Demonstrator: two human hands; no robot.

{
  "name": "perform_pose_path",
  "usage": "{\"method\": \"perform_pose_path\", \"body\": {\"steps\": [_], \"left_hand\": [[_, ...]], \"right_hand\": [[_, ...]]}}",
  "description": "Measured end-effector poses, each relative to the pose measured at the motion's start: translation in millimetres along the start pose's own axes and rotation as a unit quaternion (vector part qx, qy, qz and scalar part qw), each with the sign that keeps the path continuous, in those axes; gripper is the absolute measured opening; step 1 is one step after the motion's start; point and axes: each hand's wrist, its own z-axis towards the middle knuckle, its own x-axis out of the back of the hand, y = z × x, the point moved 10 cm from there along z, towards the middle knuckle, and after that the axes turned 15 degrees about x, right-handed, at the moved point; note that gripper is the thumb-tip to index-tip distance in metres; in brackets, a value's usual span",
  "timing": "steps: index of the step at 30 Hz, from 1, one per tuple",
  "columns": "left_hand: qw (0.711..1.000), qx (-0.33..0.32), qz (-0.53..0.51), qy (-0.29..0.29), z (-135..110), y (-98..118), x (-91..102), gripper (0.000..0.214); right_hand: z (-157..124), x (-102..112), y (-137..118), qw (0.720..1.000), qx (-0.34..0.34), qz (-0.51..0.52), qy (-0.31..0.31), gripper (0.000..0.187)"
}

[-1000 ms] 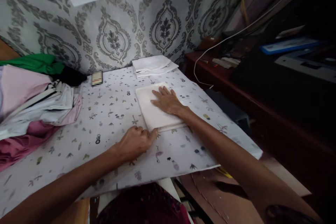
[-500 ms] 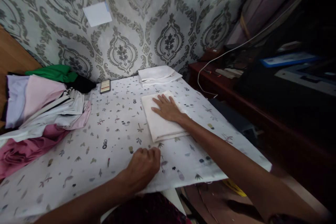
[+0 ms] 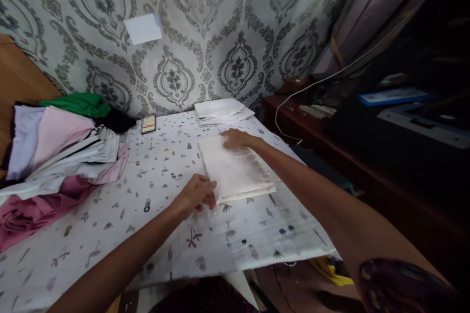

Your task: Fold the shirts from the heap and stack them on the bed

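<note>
A white cloth (image 3: 240, 171), folded into a thick square, lies on the patterned sheet in front of me. My left hand (image 3: 198, 191) is at its near-left corner; the fingers are apart and bent, with their tips touching the edge. Across the cloth, my right hand (image 3: 237, 138) has its fingers curled over the far edge in a grip, slightly blurred. The cloth's right side looks rippled and smeared by motion. Just beyond the right hand sits another folded white cloth (image 3: 222, 110).
A heap of clothes (image 3: 69, 142) in pink, white and green lies at the left. A small card-like item (image 3: 149, 123) rests by the patterned wall (image 3: 205, 34). On the right, a dark red table (image 3: 271, 107) carries clutter and a white cable (image 3: 278, 120).
My right hand has slid from lying flat on the cloth to its far edge and curled. My left hand has opened from a fist and moved forward to the near-left corner.
</note>
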Motion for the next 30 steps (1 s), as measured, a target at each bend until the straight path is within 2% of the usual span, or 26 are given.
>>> {"method": "perform_pose_path", "body": {"steps": [3, 5, 6, 8, 10, 12, 13, 15, 18, 20, 22, 24, 26, 30], "left_hand": [[0.999, 0.026, 0.010, -0.027, 6.1, 2.9, -12.2, 0.027], [0.998, 0.028, 0.021, -0.044, 9.8, 10.7, -9.4, 0.019], [0.998, 0.023, 0.019, -0.046, 11.9, 16.4, -2.2, 0.015], [0.999, -0.008, -0.020, -0.026, 16.4, 31.6, 25.0, 0.012], [0.993, -0.047, -0.106, 0.014, 20.2, 43.9, 62.3, 0.013], [0.978, -0.049, -0.202, 0.037, 25.0, 42.6, 91.4, 0.008], [0.970, -0.037, -0.236, 0.036, 27.8, 38.1, 98.2, 0.006], [0.963, -0.012, -0.268, 0.013, 32.1, 28.5, 97.6, 0.014], [0.968, -0.009, -0.251, -0.015, 33.4, 21.2, 82.6, 0.019], [0.976, -0.013, -0.217, -0.018, 34.6, 21.0, 73.4, 0.026], [0.982, -0.030, -0.188, 0.001, 38.5, 28.3, 72.7, 0.040], [0.981, -0.066, -0.177, 0.038, 45.5, 46.6, 81.8, 0.047], [0.976, -0.109, -0.172, 0.073, 56.5, 75.7, 94.7, 0.047], [0.962, -0.198, -0.113, 0.153, 87.7, 159.2, 119.8, 0.049]], "right_hand": [[8.7, 8.0, 10.3, 1.000, -0.005, 0.030, 0.008, 0.066], [9.3, 15.5, 16.5, 0.998, -0.011, 0.056, 0.021, 0.056], [7.2, 19.6, 20.0, 0.997, -0.016, 0.071, 0.029, 0.051], [-2.2, 25.2, 27.6, 0.993, -0.027, 0.107, 0.045, 0.039], [-17.2, 24.6, 34.8, 0.986, -0.042, 0.152, 0.053, 0.025], [-34.4, 18.1, 39.7, 0.975, -0.059, 0.205, 0.060, 0.018], [-42.7, 13.9, 41.3, 0.968, -0.069, 0.232, 0.066, 0.018], [-57.0, 5.5, 42.3, 0.951, -0.086, 0.285, 0.082, 0.021], [-70.3, -2.5, 39.4, 0.924, -0.099, 0.354, 0.107, 0.028], [-74.1, -2.4, 36.6, 0.909, -0.095, 0.388, 0.122, 0.031], [-74.2, 2.5, 35.5, 0.897, -0.087, 0.411, 0.135, 0.033], [-69.8, 12.6, 36.9, 0.886, -0.072, 0.431, 0.153, 0.035], [-61.0, 30.6, 44.2, 0.873, -0.055, 0.444, 0.192, 0.035], [-35.8, 80.5, 85.5, 0.856, -0.080, 0.398, 0.320, 0.030]]}}
